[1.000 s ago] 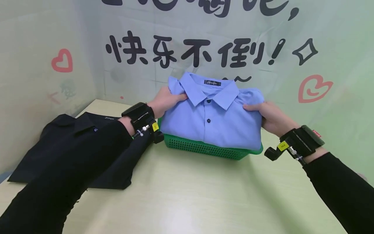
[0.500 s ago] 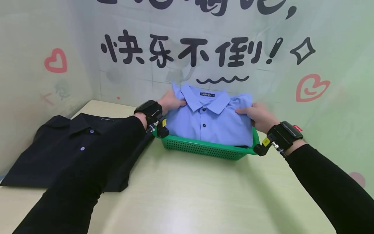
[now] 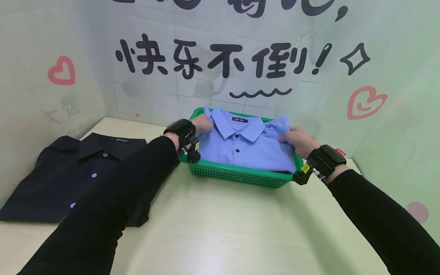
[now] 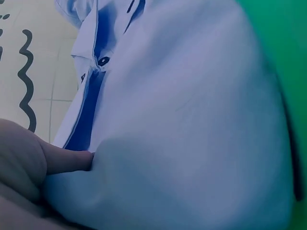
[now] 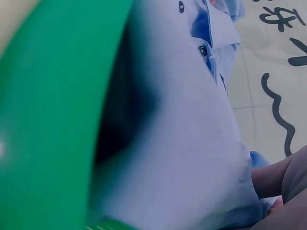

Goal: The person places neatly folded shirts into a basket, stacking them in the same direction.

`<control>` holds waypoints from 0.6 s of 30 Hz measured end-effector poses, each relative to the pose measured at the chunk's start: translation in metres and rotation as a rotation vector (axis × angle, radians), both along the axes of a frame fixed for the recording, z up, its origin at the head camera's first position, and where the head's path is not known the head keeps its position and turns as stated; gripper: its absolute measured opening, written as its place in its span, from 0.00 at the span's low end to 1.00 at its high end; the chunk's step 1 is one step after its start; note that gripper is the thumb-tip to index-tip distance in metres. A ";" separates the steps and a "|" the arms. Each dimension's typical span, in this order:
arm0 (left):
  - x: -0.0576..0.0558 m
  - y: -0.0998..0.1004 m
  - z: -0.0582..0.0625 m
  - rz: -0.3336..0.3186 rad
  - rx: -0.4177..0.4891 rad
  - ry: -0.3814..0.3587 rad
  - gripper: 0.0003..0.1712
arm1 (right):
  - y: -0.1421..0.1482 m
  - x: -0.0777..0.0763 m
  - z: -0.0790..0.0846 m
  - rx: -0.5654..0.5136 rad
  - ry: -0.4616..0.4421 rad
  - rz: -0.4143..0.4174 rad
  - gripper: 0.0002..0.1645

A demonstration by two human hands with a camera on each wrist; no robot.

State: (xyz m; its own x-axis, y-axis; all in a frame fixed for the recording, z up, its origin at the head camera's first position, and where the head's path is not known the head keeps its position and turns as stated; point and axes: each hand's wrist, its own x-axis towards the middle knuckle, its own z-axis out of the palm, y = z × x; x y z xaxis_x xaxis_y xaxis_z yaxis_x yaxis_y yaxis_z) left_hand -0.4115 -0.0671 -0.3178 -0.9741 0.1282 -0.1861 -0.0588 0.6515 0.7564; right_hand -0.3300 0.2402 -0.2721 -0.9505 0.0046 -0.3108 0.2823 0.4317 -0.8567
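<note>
A folded light-blue shirt (image 3: 247,147) with a collar and dark buttons lies inside a green perforated basket (image 3: 237,174). My left hand (image 3: 202,124) grips the shirt's left shoulder, thumb on top. On the opposite shoulder, my right hand (image 3: 298,141) pinches the cloth at the basket's right end. In the left wrist view the thumb (image 4: 69,160) presses into the blue fabric (image 4: 192,120) below the collar. The right wrist view has the thumb (image 5: 271,179) against the shirt (image 5: 187,143), with the green basket wall (image 5: 53,115) close by. Fingers under the cloth are hidden.
A folded black shirt (image 3: 93,168) lies on the pale table (image 3: 220,225) at the left, partly behind the left sleeve. The wall (image 3: 309,103) with printed lettering stands right behind the basket. Something dark shows under the blue shirt (image 5: 115,124) in the basket.
Both hands have lowered the blue shirt from above the basket down into it, and the basket's back rim has come into view. The head view has shifted slightly.
</note>
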 end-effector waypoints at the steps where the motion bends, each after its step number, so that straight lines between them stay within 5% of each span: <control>1: 0.006 0.001 0.005 0.002 -0.008 -0.012 0.17 | 0.001 0.000 -0.001 0.006 0.001 -0.002 0.06; 5: 0.026 0.008 0.026 0.001 -0.046 -0.070 0.09 | 0.002 -0.001 -0.002 0.031 -0.007 -0.010 0.09; 6: 0.018 0.006 0.021 -0.028 -0.034 -0.067 0.09 | 0.002 -0.001 -0.002 0.032 -0.010 -0.011 0.06; 7: 0.005 0.005 0.013 -0.039 -0.036 -0.079 0.10 | 0.002 -0.002 -0.002 0.038 -0.011 -0.013 0.05; 9: -0.039 0.002 -0.016 -0.056 -0.042 -0.105 0.12 | 0.002 -0.002 0.000 0.048 -0.015 -0.018 0.08; 12: -0.139 -0.008 -0.087 -0.049 -0.050 -0.126 0.16 | 0.000 -0.001 0.002 0.061 -0.021 -0.021 0.15; 14: -0.180 -0.009 -0.115 -0.010 -0.071 -0.137 0.23 | 0.001 -0.001 0.003 0.074 -0.027 -0.019 0.19; 16: -0.204 -0.010 -0.131 0.007 -0.068 -0.130 0.27 | 0.002 -0.001 0.003 0.075 -0.031 -0.016 0.25; 18: -0.200 -0.009 -0.127 0.018 -0.060 -0.111 0.26 | 0.002 -0.001 0.003 0.078 -0.038 -0.010 0.29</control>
State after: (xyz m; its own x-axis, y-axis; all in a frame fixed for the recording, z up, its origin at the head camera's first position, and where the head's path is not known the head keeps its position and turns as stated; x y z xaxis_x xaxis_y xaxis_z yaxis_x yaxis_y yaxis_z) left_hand -0.6119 -0.0765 -0.4448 -0.9492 0.0964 -0.2995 -0.1519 0.6932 0.7045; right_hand -0.3309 0.2427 -0.2688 -0.9378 0.0391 -0.3450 0.3183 0.4936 -0.8093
